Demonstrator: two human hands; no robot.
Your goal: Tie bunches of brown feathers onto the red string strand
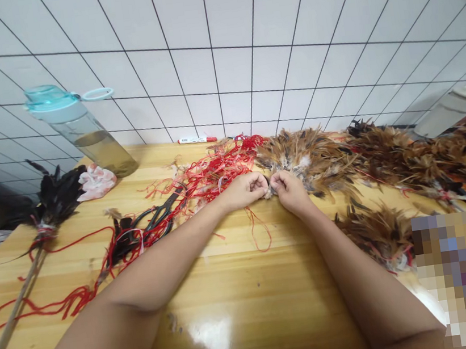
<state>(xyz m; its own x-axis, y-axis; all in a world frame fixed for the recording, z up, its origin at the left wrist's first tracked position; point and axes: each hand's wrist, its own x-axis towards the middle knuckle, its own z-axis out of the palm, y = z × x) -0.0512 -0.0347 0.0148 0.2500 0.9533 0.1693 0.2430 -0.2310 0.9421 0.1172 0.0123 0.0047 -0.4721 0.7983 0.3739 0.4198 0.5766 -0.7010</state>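
Observation:
My left hand [249, 190] and my right hand [289, 191] are close together above the table, fingers closed in a pinch. Between the fingertips shows a small feather [268, 194] with a pale fluffy part and a dark part; the fingers hide most of it. Just beyond my right hand fans a brown feather bundle [312, 155]. A heap of red string [226, 167] lies behind my left hand, and a loose string loop [261, 233] lies on the table below the hands.
Black-handled scissors [156, 214] lie among red cords at left. A stick with black feathers [34, 266] crosses the left edge. Behind stand a tilted-looking bottle [95, 141], crumpled tissue [96, 182] and a marker [196, 140]. More feather bundles [375, 230] cover the right side.

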